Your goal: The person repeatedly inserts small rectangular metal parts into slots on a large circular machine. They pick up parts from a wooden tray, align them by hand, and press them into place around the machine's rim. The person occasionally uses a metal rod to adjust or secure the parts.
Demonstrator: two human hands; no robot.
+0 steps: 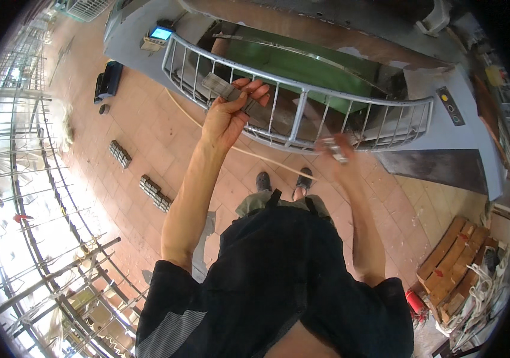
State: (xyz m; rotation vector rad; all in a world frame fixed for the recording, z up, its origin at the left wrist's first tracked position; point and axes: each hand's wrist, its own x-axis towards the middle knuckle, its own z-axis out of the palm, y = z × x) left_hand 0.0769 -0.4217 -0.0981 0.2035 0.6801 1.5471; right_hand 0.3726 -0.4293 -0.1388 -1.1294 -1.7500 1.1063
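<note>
My left hand (229, 113) is raised over the left part of a curved grey metal railing (300, 110). Its thumb and fingers grip a flat grey rectangular piece (218, 85), whose material I cannot make out. Lower and to the right, my right hand (339, 156) is smeared by motion beside the railing's lower bar. A small pale grey piece (333, 149) shows in its closed fingers, too blurred to name. Behind the bars lies the machine's green interior (290, 62).
A small lit screen (161, 33) and a button panel (450, 106) flank the machine. Stacks of grey blocks (156, 193) and a black object (108, 80) lie on the tiled floor. Wire racks (40, 238) line the left; a wooden crate (453, 256) stands lower right.
</note>
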